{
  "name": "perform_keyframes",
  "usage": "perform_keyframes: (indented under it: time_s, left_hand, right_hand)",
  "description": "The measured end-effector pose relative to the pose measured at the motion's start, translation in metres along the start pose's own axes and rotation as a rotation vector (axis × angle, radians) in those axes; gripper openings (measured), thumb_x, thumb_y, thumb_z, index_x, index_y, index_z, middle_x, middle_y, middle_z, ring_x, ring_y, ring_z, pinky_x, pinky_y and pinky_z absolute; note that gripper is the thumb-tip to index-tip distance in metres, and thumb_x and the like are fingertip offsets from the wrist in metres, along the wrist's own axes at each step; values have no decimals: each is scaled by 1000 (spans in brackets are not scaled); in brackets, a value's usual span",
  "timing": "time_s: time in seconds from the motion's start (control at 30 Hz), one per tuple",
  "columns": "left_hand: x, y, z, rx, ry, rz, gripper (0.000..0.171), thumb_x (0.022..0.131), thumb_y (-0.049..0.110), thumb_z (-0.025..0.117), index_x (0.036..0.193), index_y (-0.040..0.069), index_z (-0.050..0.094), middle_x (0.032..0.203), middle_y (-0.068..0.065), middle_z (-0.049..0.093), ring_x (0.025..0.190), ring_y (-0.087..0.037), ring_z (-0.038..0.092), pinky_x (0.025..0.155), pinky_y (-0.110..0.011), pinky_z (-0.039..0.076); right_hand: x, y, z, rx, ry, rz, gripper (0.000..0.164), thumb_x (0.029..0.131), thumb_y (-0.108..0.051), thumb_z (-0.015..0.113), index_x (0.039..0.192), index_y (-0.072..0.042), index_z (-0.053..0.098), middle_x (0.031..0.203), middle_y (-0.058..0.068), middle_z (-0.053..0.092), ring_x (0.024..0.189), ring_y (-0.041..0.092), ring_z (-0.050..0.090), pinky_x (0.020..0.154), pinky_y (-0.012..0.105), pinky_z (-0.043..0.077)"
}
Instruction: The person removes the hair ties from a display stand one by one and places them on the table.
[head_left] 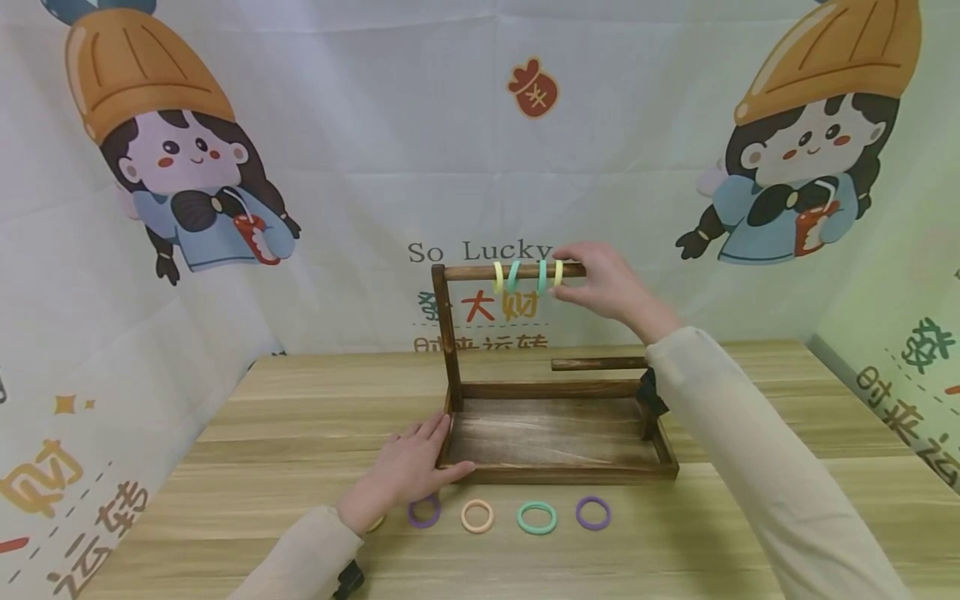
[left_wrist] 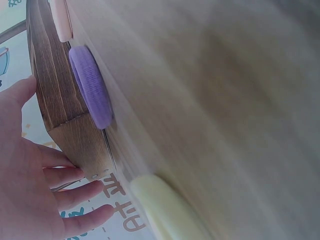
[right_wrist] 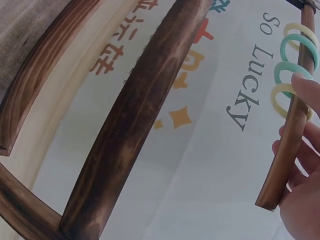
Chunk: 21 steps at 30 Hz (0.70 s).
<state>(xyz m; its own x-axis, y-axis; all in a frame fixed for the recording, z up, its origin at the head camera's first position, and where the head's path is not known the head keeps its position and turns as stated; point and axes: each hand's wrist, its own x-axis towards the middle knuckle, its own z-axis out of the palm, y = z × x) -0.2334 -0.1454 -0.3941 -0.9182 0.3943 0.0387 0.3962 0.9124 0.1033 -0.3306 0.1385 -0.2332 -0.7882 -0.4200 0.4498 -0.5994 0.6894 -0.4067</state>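
Observation:
A dark wooden rack point(head_left: 444, 333) stands on the table, its upper bar point(head_left: 472, 272) reaching right from a tall left post. Two yellow and two green hair ties hang round that bar. My right hand point(head_left: 611, 283) is at the bar's free end, thumb and fingers pinching the outermost yellow hair tie point(right_wrist: 280, 100); the thumb overlaps the neighbouring green hair tie point(right_wrist: 284, 75) in the right wrist view. With fingers spread, my left hand point(head_left: 408, 467) rests on the front left corner of the rack's tray base point(head_left: 555, 475). Beside it lies a purple hair tie point(left_wrist: 91, 87).
In front of the rack lie an orange hair tie point(head_left: 477, 502), a green one point(head_left: 537, 532) and another purple one point(head_left: 593, 527). A yellow hair tie point(left_wrist: 165, 207) is partly covered by the left wrist in the head view. A lower bar point(head_left: 596, 364) extends left behind the right forearm.

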Motion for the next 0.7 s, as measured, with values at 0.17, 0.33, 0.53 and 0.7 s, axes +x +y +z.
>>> perform_keyframes:
  time_s: [0.17,0.33,0.53,0.7]
  left_hand:
    - [-1,0,-1,-8,3,6,90,79,68,36,135,-1,30,139,-16,29,119,-38,33,89,-57,29]
    - [-1,0,-2,-20,7,4,90,79,68,37,135,-1,31,138,-15,29,119,-38,33,89,-58,29]
    - [-1,0,-1,-16,7,3,90,78,69,36,135,-1,31,138,-15,29,119,-38,34,89,-58,29]
    - [0,-1,-1,-13,4,1,90,78,69,36,136,-1,30,139,-15,29,119,-38,33,89,-57,29]
  right_hand:
    - [-2,3,1,-11,34,-12,45,74,-13,71,114,2,55,109,15,56,101,28,48,89,41,34]
    - [-5,9,-2,-35,61,0,45,75,-16,69,114,3,55,111,17,55,103,31,46,90,43,32]
    - [-11,17,-6,-22,81,21,46,74,-18,72,112,3,55,108,16,56,99,30,48,86,42,35]
    - [-15,23,-9,19,81,55,46,77,-18,70,114,4,52,110,17,54,100,30,49,86,42,37]
